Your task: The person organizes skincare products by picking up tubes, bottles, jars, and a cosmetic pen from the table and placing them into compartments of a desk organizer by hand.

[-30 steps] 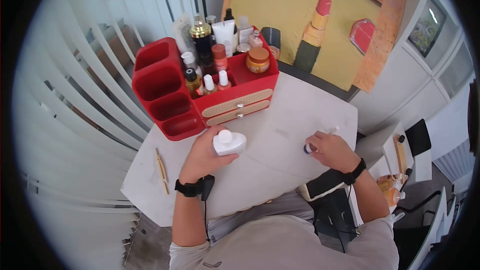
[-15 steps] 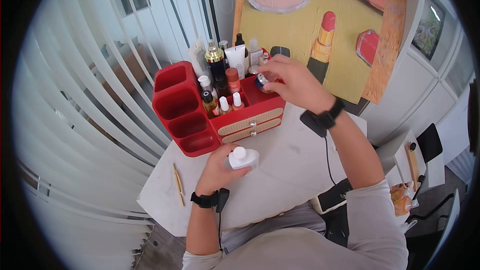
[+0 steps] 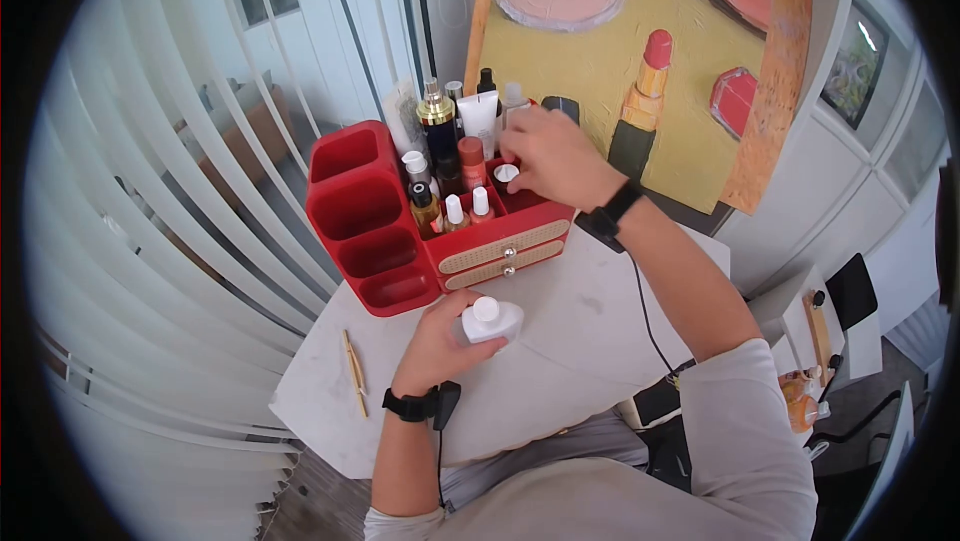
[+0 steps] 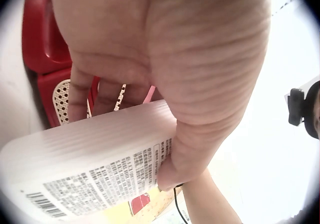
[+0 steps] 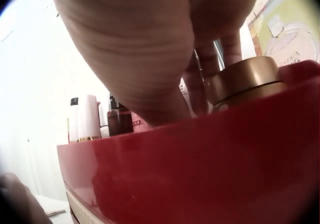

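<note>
My left hand [image 3: 435, 341] grips a flat white bottle [image 3: 490, 321] with a round white cap, standing on the white table just in front of the red organizer [image 3: 350, 211]. The left wrist view shows my left hand's fingers [image 4: 175, 59] curled round the bottle's printed label [image 4: 90, 169]. My right hand [image 3: 548, 156] reaches into the organizer's back right compartment, fingertips right by a small white-topped jar [image 3: 507, 174]. In the right wrist view my right hand's fingers [image 5: 200, 84] dip behind the red wall [image 5: 200, 174] beside a gold-lidded jar [image 5: 245, 81]; whether they hold anything is hidden.
Several bottles and tubes [image 3: 440, 131] stand in the organizer; its left compartments are bare and two woven-front drawers [image 3: 495, 241] face me. A thin gold stick [image 3: 353, 371] lies near the table's [image 3: 590, 301] left edge. A cosmetics painting [image 3: 620, 51] leans behind. Blinds run along the left.
My right hand left the table's right side, carried a small jar up over the organizer and has lowered into the back compartment. The left hand keeps its hold on the white bottle.
</note>
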A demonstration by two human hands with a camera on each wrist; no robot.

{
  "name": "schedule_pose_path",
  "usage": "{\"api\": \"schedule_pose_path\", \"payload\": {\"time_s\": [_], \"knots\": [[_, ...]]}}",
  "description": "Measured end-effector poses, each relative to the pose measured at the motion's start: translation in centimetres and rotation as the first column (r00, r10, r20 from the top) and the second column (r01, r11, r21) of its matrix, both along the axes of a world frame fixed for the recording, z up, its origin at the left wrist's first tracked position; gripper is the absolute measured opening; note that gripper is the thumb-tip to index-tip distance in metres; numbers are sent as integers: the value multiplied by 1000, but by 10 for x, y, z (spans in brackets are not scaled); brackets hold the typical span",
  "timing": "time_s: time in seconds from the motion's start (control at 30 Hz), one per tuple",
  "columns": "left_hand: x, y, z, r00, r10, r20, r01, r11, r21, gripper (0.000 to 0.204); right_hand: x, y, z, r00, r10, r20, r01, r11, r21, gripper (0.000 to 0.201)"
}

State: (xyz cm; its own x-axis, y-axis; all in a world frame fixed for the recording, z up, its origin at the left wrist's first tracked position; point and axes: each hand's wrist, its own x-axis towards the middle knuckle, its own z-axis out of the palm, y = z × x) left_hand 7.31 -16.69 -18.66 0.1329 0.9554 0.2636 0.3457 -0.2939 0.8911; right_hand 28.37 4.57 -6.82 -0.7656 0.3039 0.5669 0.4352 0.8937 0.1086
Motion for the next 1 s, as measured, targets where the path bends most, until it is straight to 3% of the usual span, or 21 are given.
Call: {"api": "schedule_pose_path", "payload": {"time_s": [0.07,0.13,0.2,0.27,0.33,0.43,0.5,0.53,0.6,0.63,0.7,0.83,0.87,0.9,0.93,1.0], "knots": [[1,1,-1,1000,4,12,-4,1000,-5,47,21,-9,12,982,18,-190,-13,1000,25,29],[0,1,-2,1000,2,-11,-2,1000,21,47,53,-30,19,937,-41,-347,5,995,-103,27],[0,1,0,1000,2,-7,-1,1000,18,47,96,-63,26,901,-378,-214,297,896,-330,30],[0,1,2,1000,0,-1,0,1000,18,46,145,-86,10,828,-561,-17,539,803,-254,36],[0,1,2,1000,-18,-6,18,999,29,46,203,-103,-34,755,-633,170,653,747,-122,50],[0,1,1,1000,-16,-2,16,999,38,46,246,-123,-97,753,-589,293,647,745,-166,61],[1,0,2,1000,-6,-12,7,999,42,46,248,-128,-119,748,-556,363,664,603,-443,55],[2,0,3,1000,-3,-19,4,999,44,46,245,-128,-121,750,-557,356,660,602,-450,55],[1,0,2,1000,-5,-15,5,1000,18,46,233,-126,-123,830,-508,232,500,493,-712,45],[1,0,1,1000,-3,-1,3,1000,-4,47,226,-126,-123,832,-509,222,492,493,-718,45],[1,1,-6,1000,11,6,-11,1000,-1,49,210,-126,-119,910,-387,147,369,598,-711,38],[6,-1,-1,997,68,-26,-67,996,61,51,171,-124,-84,924,-371,87,280,507,-815,34],[10,-1,3,997,69,-34,-66,996,66,51,164,-119,-77,931,-357,-82,127,525,-842,34],[14,2,7,991,71,111,-81,993,91,51,157,-113,-69,906,-339,-254,-31,545,-838,34],[17,5,12,965,67,252,-98,989,113,51,152,-108,-57,901,-339,-270,-42,552,-833,34],[30,10,53,956,38,289,-102,972,211,54,144,-104,-40,852,-328,-408,-173,559,-811,35]]}}
